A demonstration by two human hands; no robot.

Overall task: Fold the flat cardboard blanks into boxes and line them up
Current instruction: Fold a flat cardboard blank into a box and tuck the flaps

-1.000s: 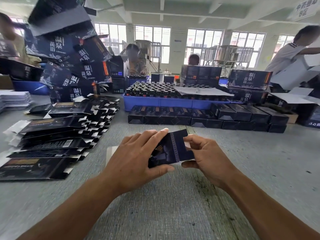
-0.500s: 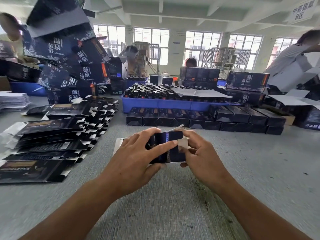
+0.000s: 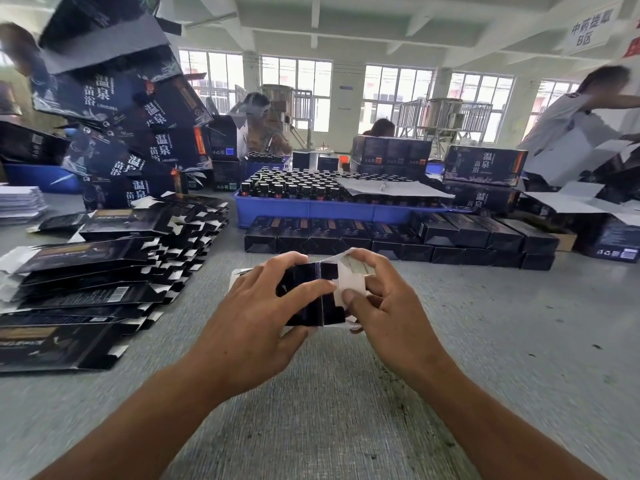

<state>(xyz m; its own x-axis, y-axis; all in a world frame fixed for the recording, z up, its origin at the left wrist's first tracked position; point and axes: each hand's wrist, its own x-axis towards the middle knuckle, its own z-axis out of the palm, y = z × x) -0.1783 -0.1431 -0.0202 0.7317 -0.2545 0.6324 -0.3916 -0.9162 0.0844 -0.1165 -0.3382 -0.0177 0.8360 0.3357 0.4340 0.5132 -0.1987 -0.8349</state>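
Both my hands hold one small dark cardboard box (image 3: 311, 299) above the grey table, in the middle of the view. My left hand (image 3: 256, 317) grips its left side, fingers across the top. My right hand (image 3: 384, 306) pinches the white end flaps on its right end, thumb pressing one flap. Several flat dark blanks (image 3: 90, 285) lie fanned in stacks at my left. A row of folded dark boxes (image 3: 398, 237) stands lined up beyond my hands, in front of a blue tray.
A blue tray (image 3: 311, 211) full of dark bottles sits behind the row. Large printed cartons (image 3: 121, 133) are piled at the back left, more at the right (image 3: 485, 164). People work at the far side. A white paper stack (image 3: 17, 202) lies far left.
The box has turned so its open right end faces my right hand, and white flaps now show there. My right fingers have moved onto those flaps; both hands shifted slightly away from me.
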